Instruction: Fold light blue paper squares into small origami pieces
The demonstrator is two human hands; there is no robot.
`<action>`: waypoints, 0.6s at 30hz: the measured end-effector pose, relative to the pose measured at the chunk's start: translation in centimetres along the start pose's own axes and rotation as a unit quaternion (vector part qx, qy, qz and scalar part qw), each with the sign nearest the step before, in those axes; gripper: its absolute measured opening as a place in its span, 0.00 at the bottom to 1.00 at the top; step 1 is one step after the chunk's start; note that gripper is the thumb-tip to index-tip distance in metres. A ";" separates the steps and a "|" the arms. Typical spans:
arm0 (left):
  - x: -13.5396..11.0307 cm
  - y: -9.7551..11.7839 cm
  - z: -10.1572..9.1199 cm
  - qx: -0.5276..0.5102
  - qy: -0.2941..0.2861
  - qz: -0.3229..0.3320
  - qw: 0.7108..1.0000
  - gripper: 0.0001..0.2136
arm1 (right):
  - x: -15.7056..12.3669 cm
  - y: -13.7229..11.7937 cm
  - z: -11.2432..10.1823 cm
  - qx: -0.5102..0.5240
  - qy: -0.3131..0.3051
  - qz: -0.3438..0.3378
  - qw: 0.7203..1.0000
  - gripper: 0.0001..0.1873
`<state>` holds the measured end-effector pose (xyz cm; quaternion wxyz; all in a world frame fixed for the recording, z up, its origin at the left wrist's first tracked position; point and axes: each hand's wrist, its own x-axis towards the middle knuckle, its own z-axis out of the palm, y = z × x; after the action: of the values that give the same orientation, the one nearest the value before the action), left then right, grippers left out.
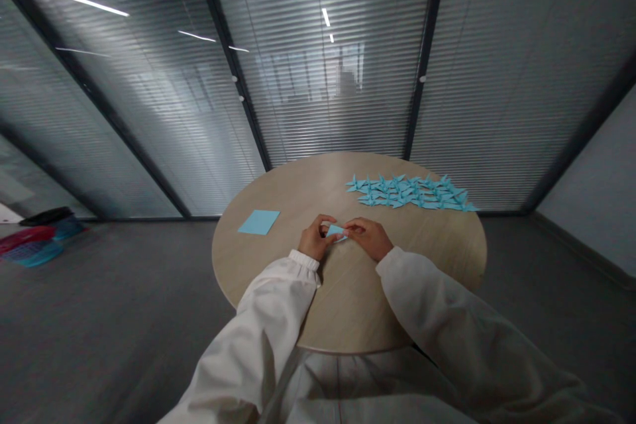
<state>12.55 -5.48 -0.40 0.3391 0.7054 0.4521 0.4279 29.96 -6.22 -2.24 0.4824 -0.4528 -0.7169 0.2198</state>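
A small folded piece of light blue paper is pinched between both my hands over the middle of a round wooden table. My left hand grips its left side with curled fingers. My right hand grips its right side, fingers closed on it. Both arms wear white sleeves. A flat stack of blue paper sheets lies on the table to the left of my hands. Several finished blue paper cranes lie in rows at the far right of the table.
Behind the table stand glass walls with closed blinds and dark frames. Dark grey floor surrounds the table. Coloured baskets lie on the floor at the far left.
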 end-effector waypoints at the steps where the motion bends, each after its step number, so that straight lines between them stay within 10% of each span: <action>1: 0.0 -0.1 0.0 0.001 -0.007 0.000 1.000 0.20 | 0.0 -0.1 0.0 0.003 -0.003 -0.002 1.000 0.08; 18: 0.1 -0.8 0.3 -0.065 -0.059 -0.012 0.996 0.18 | -0.2 -0.8 0.0 0.013 0.003 -0.009 1.000 0.08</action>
<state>12.57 -5.12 -1.20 0.4152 0.7007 0.4108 0.4098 29.59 -6.76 -1.70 0.4925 -0.4409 -0.7164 0.2232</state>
